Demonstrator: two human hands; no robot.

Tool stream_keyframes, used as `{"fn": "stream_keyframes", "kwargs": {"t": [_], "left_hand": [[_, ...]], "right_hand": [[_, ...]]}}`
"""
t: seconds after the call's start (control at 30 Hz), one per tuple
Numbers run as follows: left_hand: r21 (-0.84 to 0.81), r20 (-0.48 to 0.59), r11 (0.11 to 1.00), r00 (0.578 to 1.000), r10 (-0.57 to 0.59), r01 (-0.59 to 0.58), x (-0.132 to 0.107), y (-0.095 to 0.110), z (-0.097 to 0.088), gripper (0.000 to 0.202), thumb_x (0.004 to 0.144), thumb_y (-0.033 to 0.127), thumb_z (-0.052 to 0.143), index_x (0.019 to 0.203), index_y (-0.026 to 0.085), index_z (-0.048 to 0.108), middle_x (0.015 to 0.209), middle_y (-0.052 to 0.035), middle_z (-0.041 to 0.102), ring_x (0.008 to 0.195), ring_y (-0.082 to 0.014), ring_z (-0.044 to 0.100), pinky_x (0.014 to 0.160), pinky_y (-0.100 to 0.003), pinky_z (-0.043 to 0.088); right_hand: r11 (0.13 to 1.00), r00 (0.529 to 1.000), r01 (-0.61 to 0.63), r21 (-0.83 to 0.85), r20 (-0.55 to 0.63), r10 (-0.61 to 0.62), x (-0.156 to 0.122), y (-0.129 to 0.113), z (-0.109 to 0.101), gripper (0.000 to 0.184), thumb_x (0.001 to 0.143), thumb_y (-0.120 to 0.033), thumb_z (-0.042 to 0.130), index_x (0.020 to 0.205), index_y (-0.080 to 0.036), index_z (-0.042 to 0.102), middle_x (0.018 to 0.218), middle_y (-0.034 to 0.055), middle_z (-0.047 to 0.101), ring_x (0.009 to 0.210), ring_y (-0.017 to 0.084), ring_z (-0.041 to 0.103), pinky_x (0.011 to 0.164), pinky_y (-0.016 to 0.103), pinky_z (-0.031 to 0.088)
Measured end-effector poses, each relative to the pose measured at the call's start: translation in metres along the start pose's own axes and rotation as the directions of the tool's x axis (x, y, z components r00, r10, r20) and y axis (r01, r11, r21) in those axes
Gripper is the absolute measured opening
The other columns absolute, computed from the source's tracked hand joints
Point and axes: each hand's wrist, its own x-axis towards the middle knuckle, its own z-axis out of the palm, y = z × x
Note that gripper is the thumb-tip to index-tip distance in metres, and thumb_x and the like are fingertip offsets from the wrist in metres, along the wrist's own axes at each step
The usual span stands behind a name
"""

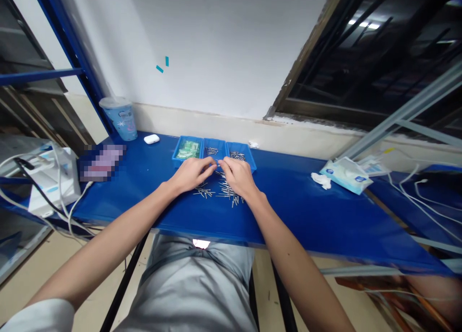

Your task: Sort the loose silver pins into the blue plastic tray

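Observation:
My left hand (192, 173) and my right hand (238, 175) meet just in front of the blue bins, fingertips almost touching. Both are closed in a pinch; a tiny bit shows between them, too small to name. Under and beside the hands, thin metal pins, rivet-like in shape, lie in a small left pile (204, 192) and a larger right pile (227, 191), partly covered by my right hand. Behind stand three joined blue bins: the left bin (175, 152) holds green-and-white pieces, the middle bin (215, 142) a few pins, the right bin (252, 161) many small metal parts.
On the blue table (303, 216), a lidded cup (124, 121) and white earbud case (151, 139) stand at back left. A white power unit with cables (54, 183) sits far left. Right are a crumpled tissue (321, 180) and a tissue pack (346, 174). A wall rises behind.

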Motion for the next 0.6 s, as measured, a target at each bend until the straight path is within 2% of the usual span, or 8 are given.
{"fn": "stream_keyframes", "kwargs": {"t": [0.13,0.3,0.47,0.6], "left_hand": [[-0.005,-0.025,0.999,0.999,-0.045,0.045,0.0002,0.0019,-0.0018,0.030,0.109,0.040,0.041,0.103,0.020,0.062,0.061,0.0025,0.056,0.058,-0.0166,0.055,0.062,-0.027,0.034],[-0.010,-0.024,0.999,0.999,-0.049,0.049,0.0000,0.0004,-0.0019,0.027,0.109,0.039,0.042,0.101,0.020,0.060,0.061,0.0030,0.054,0.058,-0.0165,0.054,0.062,-0.028,0.034],[0.004,-0.002,1.000,1.000,-0.013,0.013,0.0000,-0.0027,-0.0013,0.026,0.109,0.037,0.042,0.105,0.020,0.062,0.065,0.0015,0.058,0.061,-0.0169,0.057,0.063,-0.027,0.035],[0.019,-0.010,0.999,0.999,0.039,-0.039,-0.0002,-0.0048,-0.0016,0.028,0.109,0.038,0.044,0.102,0.020,0.065,0.078,-0.0019,0.067,0.070,-0.0170,0.061,0.068,-0.027,0.040]], "right_hand": [[0.999,1.000,0.021,0.029,0.010,-0.021,-0.0001,-0.0014,-0.0015,0.032,0.110,-0.037,0.037,0.088,-0.025,0.057,0.086,0.0056,0.069,0.079,0.022,0.062,0.071,0.033,0.037],[0.997,0.999,0.040,0.064,-0.011,-0.039,0.0003,-0.0019,-0.0015,0.023,0.109,-0.032,0.041,0.100,-0.024,0.061,0.101,0.0073,0.070,0.087,0.022,0.063,0.077,0.034,0.042],[0.994,0.999,0.046,0.096,-0.009,-0.045,0.0006,0.0008,-0.0013,0.018,0.108,-0.031,0.045,0.103,-0.025,0.062,0.105,0.0069,0.071,0.089,0.022,0.064,0.079,0.034,0.044],[0.993,0.999,0.047,0.105,0.000,-0.047,0.0004,0.0021,-0.0007,0.018,0.107,-0.030,0.046,0.102,-0.024,0.062,0.104,0.0072,0.072,0.090,0.022,0.065,0.079,0.034,0.044]]}}
